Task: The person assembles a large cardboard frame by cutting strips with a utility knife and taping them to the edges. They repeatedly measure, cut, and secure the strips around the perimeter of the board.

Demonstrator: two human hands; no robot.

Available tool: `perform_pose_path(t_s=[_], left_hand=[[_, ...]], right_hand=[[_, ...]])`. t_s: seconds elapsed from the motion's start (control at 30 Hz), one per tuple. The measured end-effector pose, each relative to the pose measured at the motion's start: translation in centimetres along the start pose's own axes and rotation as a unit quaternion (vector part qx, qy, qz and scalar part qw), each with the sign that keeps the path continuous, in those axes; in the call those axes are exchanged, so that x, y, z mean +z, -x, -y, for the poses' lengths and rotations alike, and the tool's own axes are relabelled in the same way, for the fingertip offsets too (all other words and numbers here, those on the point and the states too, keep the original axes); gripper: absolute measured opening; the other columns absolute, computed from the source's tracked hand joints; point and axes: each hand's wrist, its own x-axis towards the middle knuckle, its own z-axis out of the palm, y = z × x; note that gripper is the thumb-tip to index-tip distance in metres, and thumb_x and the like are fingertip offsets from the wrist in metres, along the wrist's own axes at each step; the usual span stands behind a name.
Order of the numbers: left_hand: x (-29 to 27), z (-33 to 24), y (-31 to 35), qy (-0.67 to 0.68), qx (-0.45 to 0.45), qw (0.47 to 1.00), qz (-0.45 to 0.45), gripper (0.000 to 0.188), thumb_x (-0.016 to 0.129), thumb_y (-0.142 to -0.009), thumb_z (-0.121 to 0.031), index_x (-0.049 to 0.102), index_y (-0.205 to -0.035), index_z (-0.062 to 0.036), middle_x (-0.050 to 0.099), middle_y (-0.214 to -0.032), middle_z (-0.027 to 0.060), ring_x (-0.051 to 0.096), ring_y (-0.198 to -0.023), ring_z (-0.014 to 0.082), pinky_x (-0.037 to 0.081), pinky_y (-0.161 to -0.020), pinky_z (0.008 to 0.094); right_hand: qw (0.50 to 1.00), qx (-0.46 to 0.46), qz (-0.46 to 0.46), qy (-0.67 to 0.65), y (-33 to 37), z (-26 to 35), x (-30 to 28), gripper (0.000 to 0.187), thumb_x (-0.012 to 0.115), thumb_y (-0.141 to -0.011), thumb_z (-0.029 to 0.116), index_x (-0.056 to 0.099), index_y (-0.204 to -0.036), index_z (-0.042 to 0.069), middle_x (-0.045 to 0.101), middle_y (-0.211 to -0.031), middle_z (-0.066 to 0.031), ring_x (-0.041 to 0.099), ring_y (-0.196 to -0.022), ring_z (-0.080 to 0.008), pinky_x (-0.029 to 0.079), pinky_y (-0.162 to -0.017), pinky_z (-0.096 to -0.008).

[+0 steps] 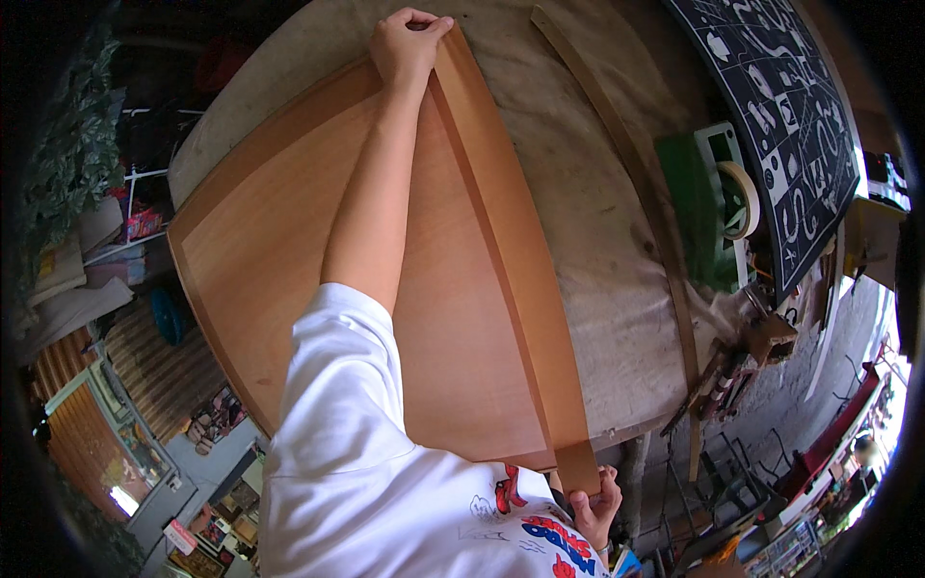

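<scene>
A long flat brown strip [520,279] runs along the right side of a wooden panel [260,222], whose top and left edges show darker brown borders. My left hand [407,46] reaches to the far end of the strip and pinches its corner between thumb and fingers. At the near end, past the panel's lower edge, my right hand [594,509] grips the strip's other tip with the thumb on top. Between the hands the strip looks straight; I cannot tell whether it lies on the panel or just above it. My white-sleeved left arm covers part of the panel.
The panel rests on a cloth-covered table [588,193]. To the right are a thin wooden lath [626,144], a green tape dispenser [699,207] with a tape roll [740,200], and a black patterned board [771,106]. Tools [737,376] cluster by the table's right corner.
</scene>
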Motion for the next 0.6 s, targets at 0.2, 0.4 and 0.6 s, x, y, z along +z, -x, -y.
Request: perform_pose_path(t_s=[0.2, 0.4, 0.6], left_hand=[[-0.3, 1.6, 0.6, -0.03, 0.007, 0.983, -0.182, 0.09, 0.092, -0.078, -0.033, 0.041, -0.149, -0.0132, 0.049, -0.142, 0.0191, 0.054, -0.129, 0.033, 0.05, -0.106, 0.0388], [-2.0, 2.5, 2.0, -0.047, 0.354, 0.934, 0.02, 0.047, 0.053, -0.105, -0.038, 0.059, -0.144, -0.0133, 0.055, -0.153, 0.0071, 0.045, -0.148, 0.0246, 0.04, -0.119, 0.0412], [-1.8, 2.7, 1.6, -0.106, 0.362, 0.915, 0.141, 0.064, 0.022, -0.113, -0.055, 0.055, -0.152, -0.0154, 0.047, -0.161, 0.0064, 0.038, -0.152, 0.0273, 0.025, -0.129, 0.0425]], right_hand=[[1.0, -0.004, -0.014, -0.011, 0.2, 0.3, 0.5, 0.057, 0.079, -0.085, 0.054, 0.058, -0.087, 0.0, 0.052, -0.082, -0.0095, 0.044, -0.086, -0.0262, 0.038, -0.081, -0.0398], [0.999, -0.026, -0.027, 0.021, -1.1, 0.6, 1.4, 0.052, 0.078, -0.086, 0.048, 0.059, -0.089, 0.0, 0.054, -0.084, -0.0136, 0.047, -0.084, -0.0317, 0.039, -0.088, -0.0433], [0.996, -0.026, -0.003, 0.088, -0.3, 0.8, 1.2, 0.052, 0.075, -0.088, 0.048, 0.061, -0.094, -0.002, 0.056, -0.088, -0.0151, 0.048, -0.089, -0.033, 0.04, -0.089, -0.0443]])
